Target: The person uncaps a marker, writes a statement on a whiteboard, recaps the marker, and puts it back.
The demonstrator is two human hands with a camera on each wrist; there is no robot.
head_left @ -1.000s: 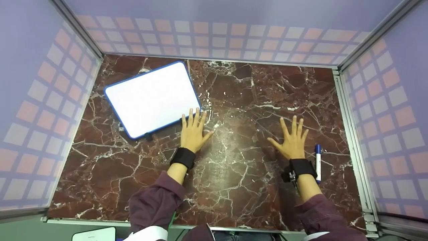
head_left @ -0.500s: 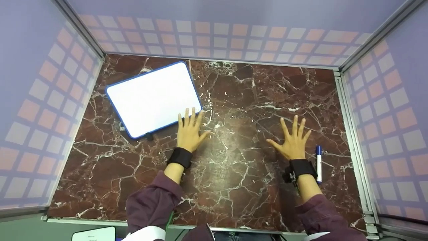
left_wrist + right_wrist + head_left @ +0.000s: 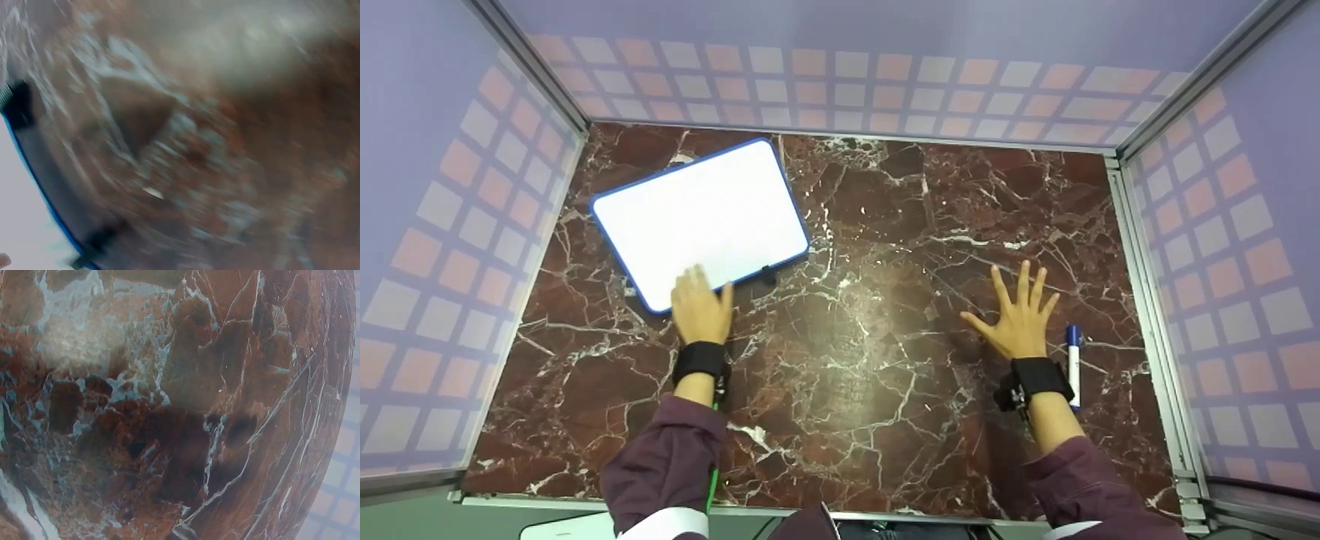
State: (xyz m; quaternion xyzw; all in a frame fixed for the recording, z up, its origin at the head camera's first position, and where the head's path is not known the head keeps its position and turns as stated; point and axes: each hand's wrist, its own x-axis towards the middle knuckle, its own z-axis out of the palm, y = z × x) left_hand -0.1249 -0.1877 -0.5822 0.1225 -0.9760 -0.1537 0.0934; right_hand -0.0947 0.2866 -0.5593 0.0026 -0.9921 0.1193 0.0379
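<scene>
On the left part of the tabletop point(image 3: 870, 420), I am observing a blue-framed whiteboard point(image 3: 701, 202), which is lying flat and at an angle. At its near left edge, the left hand point(image 3: 702, 309) is overlapping the frame and the white surface; its grip is showing straight fingers set close together, with the thumb standing apart to the right. I am unable to tell whether it is touching the whiteboard.

To the right of that hand, a black clip point(image 3: 767, 274) is protruding from the whiteboard's near edge. Well to the right of the whiteboard, the right hand point(image 3: 1018, 322) is facing palm down, its grip spreading wide. Farther right from the whiteboard, a marker point(image 3: 1074, 371) is lying just beside a black wrist strap point(image 3: 1041, 375), its blue cap pointing away from the person. Behind the whiteboard, a checked wall point(image 3: 847, 86) is bordering the tabletop.
</scene>
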